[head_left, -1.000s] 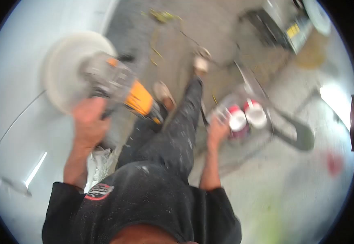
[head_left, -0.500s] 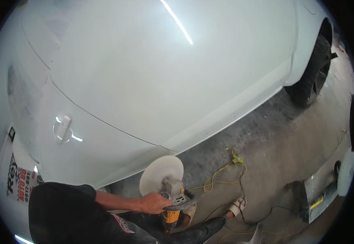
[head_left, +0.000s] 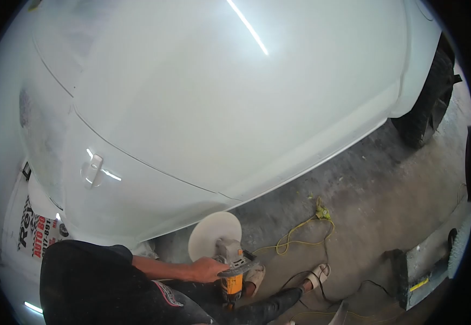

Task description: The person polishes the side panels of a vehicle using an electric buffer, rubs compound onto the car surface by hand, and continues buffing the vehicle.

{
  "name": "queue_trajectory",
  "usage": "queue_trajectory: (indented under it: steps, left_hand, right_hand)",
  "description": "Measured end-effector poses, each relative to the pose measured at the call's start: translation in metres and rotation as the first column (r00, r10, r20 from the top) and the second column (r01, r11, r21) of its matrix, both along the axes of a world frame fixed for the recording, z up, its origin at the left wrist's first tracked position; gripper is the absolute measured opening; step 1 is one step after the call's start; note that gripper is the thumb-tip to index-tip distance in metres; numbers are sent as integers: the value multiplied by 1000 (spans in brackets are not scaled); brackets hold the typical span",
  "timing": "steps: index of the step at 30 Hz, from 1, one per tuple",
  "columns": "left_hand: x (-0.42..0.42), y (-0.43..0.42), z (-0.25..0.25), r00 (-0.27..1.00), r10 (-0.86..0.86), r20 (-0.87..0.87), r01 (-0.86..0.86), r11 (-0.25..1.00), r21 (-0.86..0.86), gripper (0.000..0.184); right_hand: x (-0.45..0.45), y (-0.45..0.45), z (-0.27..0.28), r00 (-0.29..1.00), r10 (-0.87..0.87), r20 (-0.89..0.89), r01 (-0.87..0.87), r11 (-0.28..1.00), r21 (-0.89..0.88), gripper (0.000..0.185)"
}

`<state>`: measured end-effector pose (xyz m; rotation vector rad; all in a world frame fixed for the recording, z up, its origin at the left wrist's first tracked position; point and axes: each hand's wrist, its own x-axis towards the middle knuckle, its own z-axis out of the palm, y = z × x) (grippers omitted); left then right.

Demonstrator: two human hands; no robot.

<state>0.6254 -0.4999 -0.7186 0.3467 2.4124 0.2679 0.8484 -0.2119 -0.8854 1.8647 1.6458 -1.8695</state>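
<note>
My left hand (head_left: 210, 270) is wrapped round the dark curved handle of a grey and orange polisher (head_left: 231, 284). A round white pad (head_left: 215, 236) on the polisher faces the white car (head_left: 235, 119), beside the lower edge of its door. Whether the pad touches the panel I cannot tell. My right hand does not show. The rear end of the polisher reaches down to my dark trouser leg.
A yellow cord (head_left: 285, 238) with a yellow-green connector (head_left: 322, 212) and a dark cable (head_left: 327, 254) lie on the floor near my sandalled foot (head_left: 318, 275). A grey box-like object (head_left: 425, 271) stands right. The car's wheel (head_left: 427, 105) is at upper right.
The view has shifted slightly, so the car and floor sit a little further right. The polisher stays in my left hand near the door's lower edge.
</note>
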Motion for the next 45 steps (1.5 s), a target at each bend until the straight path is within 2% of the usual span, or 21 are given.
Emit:
queue_trajectory:
  steps: [2,4,6,7,9,11,13,15,17,19,21,23,24,26,28,30,32,33,37,39,45]
  left_hand:
    - [1,0,0,1000,22,1,-22,1000,-1,25]
    - [5,-3,-2,999,31,-21,-32,999,-7,26]
    - [7,-1,0,999,33,5,-33,998,-52,28]
    - [6,-1,1,999,29,23,-27,996,-79,29]
    - [8,3,-1,998,62,21,-60,991,-120,31]
    - [11,10,-2,993,111,35,-106,987,-122,32]
    - [9,14,-2,985,166,51,-160,982,-95,32]
    - [10,10,-8,989,142,30,-140,988,-61,31]
    - [13,11,-9,991,135,19,-134,990,-45,31]
    - [9,16,-3,991,132,20,-131,990,-45,30]
    - [16,5,-13,991,125,-42,-126,992,-18,30]
    - [25,9,-17,991,128,-34,-128,992,-2,29]
    - [20,9,-15,992,125,-13,-125,992,-13,29]
    - [13,11,-14,992,123,0,-123,992,-34,27]
    - [14,7,-9,993,121,-2,-121,990,-71,25]
    - [9,2,-2,995,99,14,-99,994,-43,26]
    - [0,-2,11,998,54,17,-54,999,-8,26]
    - [-4,-2,20,1000,23,14,-23,1000,12,26]
    - [-29,3,54,993,-73,-92,83,991,107,26]
    - [-49,7,68,974,-146,-174,172,975,141,24]
    - [-82,22,102,944,-209,-256,251,958,141,25]
  right_hand:
    - [-152,14,69,982,-88,-168,22,932,-362,64]
    - [-275,28,107,864,222,-452,-245,969,8,45]
    - [-408,34,165,598,55,-799,-47,998,34,44]
    - [-465,41,205,457,280,-844,-16,952,307,45]
    - [-544,34,270,281,326,-903,62,932,356,52]
    - [-589,-16,286,289,736,-612,48,627,777,78]
    - [-560,-74,273,184,914,-362,134,342,930,86]
    - [-508,-105,236,12,918,-396,-127,394,910,92]
    - [-482,-112,191,99,866,-489,-387,487,783,90]
    - [-512,-91,156,362,818,-447,-392,569,723,88]
    - [-560,-56,170,326,706,-629,-591,671,447,92]
    - [-570,-112,168,418,816,-400,-254,528,811,106]
    - [-546,-140,169,319,802,-506,-20,539,842,111]
    - [-476,-143,182,90,939,-333,-402,340,850,104]
    - [-441,-142,144,-64,934,-353,-488,279,827,85]
    - [-417,-127,87,113,777,-619,-728,489,481,66]
    - [-370,-101,32,328,776,-538,-620,607,497,53]
    - [-349,-79,40,559,662,-499,-760,650,11,55]
    - [-167,-118,-54,447,567,-692,-872,449,-195,63]
    - [-120,-129,-19,553,373,-745,-825,369,-428,67]
    - [-136,-115,60,535,492,-686,-834,436,-338,137]
